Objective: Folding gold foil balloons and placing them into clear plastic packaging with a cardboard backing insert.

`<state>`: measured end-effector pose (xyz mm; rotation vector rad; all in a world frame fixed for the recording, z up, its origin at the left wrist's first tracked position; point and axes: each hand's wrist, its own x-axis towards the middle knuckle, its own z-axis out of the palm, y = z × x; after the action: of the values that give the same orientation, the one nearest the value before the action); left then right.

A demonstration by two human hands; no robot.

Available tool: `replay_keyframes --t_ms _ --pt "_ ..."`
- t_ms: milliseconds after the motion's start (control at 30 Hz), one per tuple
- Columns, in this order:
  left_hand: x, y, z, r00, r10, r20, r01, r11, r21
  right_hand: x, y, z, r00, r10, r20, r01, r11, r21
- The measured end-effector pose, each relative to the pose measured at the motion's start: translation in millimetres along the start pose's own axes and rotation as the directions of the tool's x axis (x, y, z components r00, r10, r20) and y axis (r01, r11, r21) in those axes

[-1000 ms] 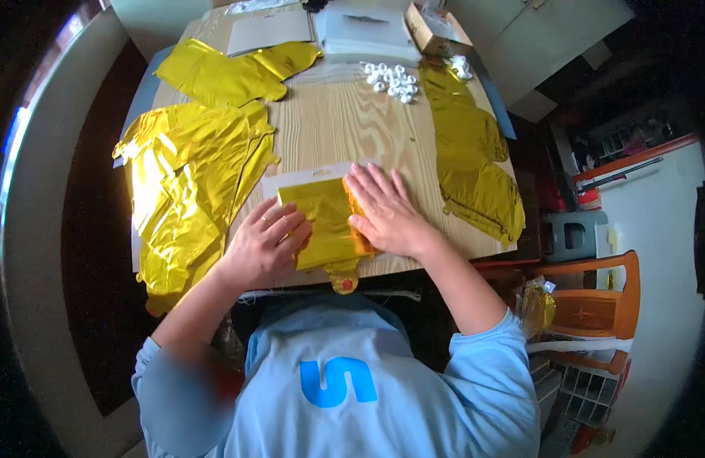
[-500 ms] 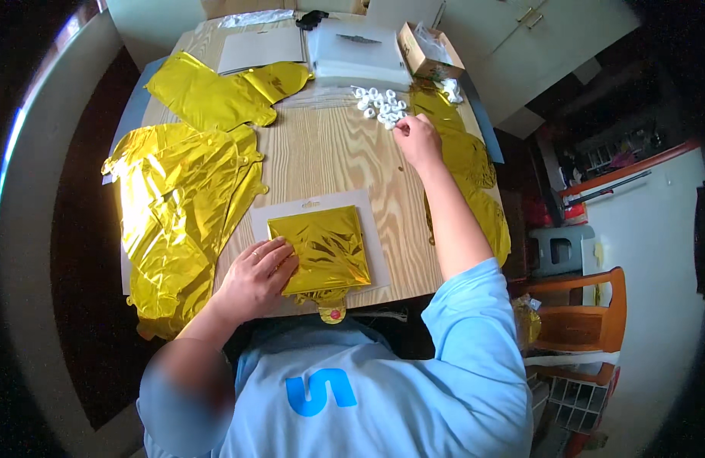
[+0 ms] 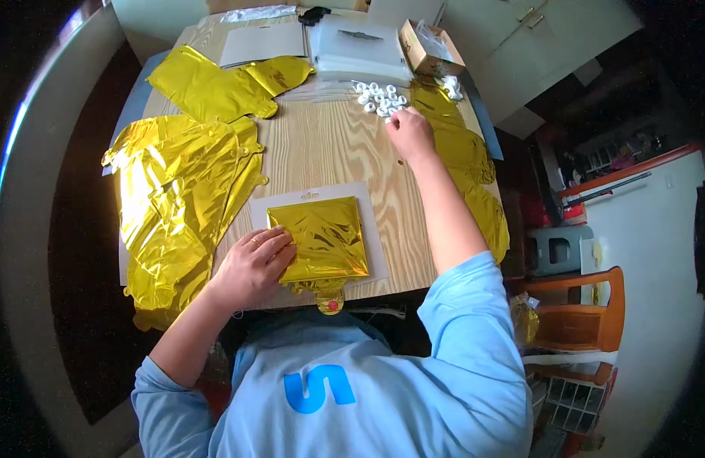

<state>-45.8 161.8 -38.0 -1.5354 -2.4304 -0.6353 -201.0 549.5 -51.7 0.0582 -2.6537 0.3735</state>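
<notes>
A folded gold foil balloon (image 3: 322, 238) lies on a white card (image 3: 371, 229) near the front edge of the wooden table (image 3: 333, 149). My left hand (image 3: 253, 263) presses flat on the balloon's left edge, fingers spread. My right hand (image 3: 408, 131) reaches to the far side of the table and touches a pile of small white pieces (image 3: 379, 95); whether its fingers have pinched one is not visible.
Crumpled gold foil balloons (image 3: 173, 198) cover the table's left side, and more gold foil (image 3: 463, 164) lies along the right edge. White packets (image 3: 360, 49) and a small cardboard box (image 3: 425, 46) sit at the back. A wooden chair (image 3: 582, 317) stands to the right.
My right hand left the folded balloon and reached out to the white pieces at the back. My left hand stayed on the balloon, sliding toward its left edge.
</notes>
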Motion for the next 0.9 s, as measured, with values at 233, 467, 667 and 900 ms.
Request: replay_keyframes --t_ms 233,467,667,900 --pt "-3 -2 0 1.0 0.006 -0.004 -0.006 1.0 -0.002 -71 -30 -30 0.984 -0.176 0.027 0.177 0.983 -0.053" --pt "3 -9 -12 0.982 -0.188 -0.002 0.183 0.956 -0.228 -163 -107 -163 0.884 -0.207 0.418 -0.057 0.842 0.536" --pt "16 -19 -24 0.948 -0.317 0.019 0.289 0.835 -0.467 -193 -159 -129 0.919 -0.359 0.162 0.228 0.821 0.524" --pt "11 -8 -26 0.935 -0.353 -0.001 0.315 0.836 -0.448 -223 -171 -132 0.875 -0.38 0.3 0.306 0.914 0.265"
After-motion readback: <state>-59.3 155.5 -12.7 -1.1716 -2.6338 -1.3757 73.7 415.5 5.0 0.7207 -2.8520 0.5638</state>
